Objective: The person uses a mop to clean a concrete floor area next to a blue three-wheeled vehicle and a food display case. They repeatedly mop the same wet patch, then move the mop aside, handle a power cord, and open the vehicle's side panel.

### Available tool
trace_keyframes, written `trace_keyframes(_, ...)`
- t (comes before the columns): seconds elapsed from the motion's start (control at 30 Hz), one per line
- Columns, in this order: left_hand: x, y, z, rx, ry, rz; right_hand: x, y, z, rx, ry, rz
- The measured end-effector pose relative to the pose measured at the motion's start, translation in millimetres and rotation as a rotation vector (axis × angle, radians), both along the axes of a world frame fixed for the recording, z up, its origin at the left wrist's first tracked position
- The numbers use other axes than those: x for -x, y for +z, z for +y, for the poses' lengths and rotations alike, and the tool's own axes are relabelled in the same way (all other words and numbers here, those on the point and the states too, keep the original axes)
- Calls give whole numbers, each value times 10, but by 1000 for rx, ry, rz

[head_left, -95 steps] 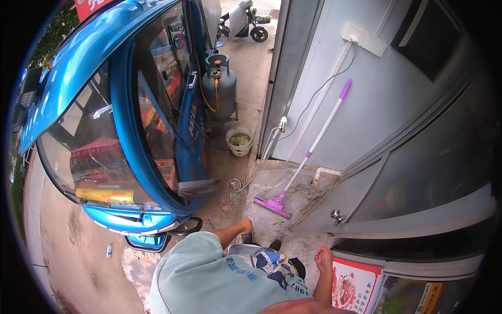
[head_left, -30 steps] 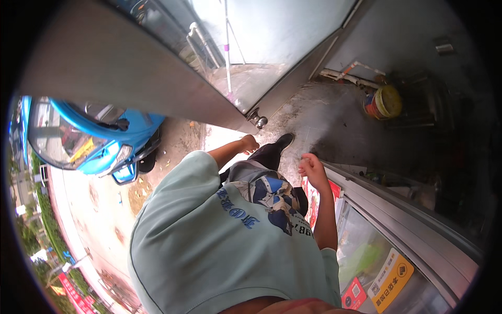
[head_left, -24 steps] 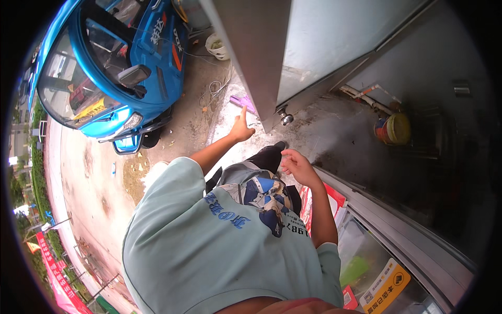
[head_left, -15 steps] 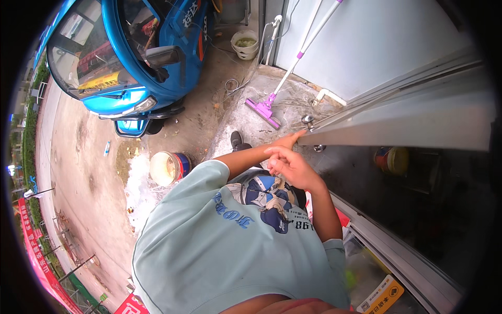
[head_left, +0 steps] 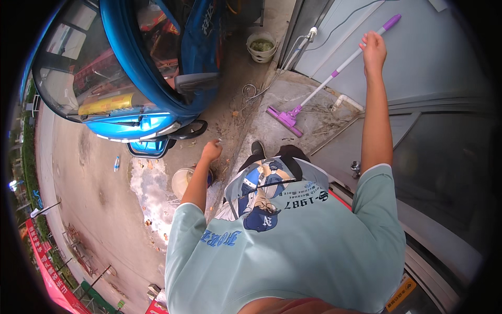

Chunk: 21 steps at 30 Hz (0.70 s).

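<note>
My right arm stretches forward to the right, and my right hand (head_left: 374, 51) is closed at the upper handle of a purple and white sponge mop (head_left: 349, 61). The mop leans on the grey wall, its purple head (head_left: 285, 120) down on the concrete. My left hand (head_left: 211, 150) hangs at my left with curled fingers; whether anything small is in them does not show. Below it, partly hidden by my forearm, stands a pale paint bucket (head_left: 181, 182). To my right is a grey door with a metal knob (head_left: 356, 167).
A blue cabbed vehicle (head_left: 128, 118) stands at the front left. A white bucket (head_left: 262, 47) of murky water sits by the wall, near a loose hose (head_left: 250, 92). A white pipe elbow (head_left: 346, 102) juts out low. A wet patch (head_left: 151, 191) and a plastic bottle (head_left: 116, 164) lie left.
My hands have come apart: the right has risen to the mop handle, the left has swung out leftward. The door that stood open on a dark room now looks closed. My view has turned.
</note>
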<state>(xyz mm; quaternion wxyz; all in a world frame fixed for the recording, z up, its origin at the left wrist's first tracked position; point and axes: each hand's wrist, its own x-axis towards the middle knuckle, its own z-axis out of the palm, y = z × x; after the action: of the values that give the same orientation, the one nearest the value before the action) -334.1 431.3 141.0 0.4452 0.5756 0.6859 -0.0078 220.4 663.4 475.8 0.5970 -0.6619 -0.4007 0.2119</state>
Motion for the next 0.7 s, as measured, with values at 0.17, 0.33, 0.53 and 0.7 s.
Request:
trace_keyframes(0.17, 562, -354, -987, 216, 896, -470, -643, 514, 1095, 69, -284, -321)
trace_keyframes(0.33, 516, -412, -1933, 511, 1024, -458, -783, 963, 1708, 78, -747, -256)
trace_keyframes(0.53, 160, -495, -1838, 586, 1081, -466, -1352, 1380, 2039, -160, -627, -161)
trace_keyframes(0.7, 18, -548, -873, 338, 1045, -646, -1522, 1539, 2078, -189, -477, -153)
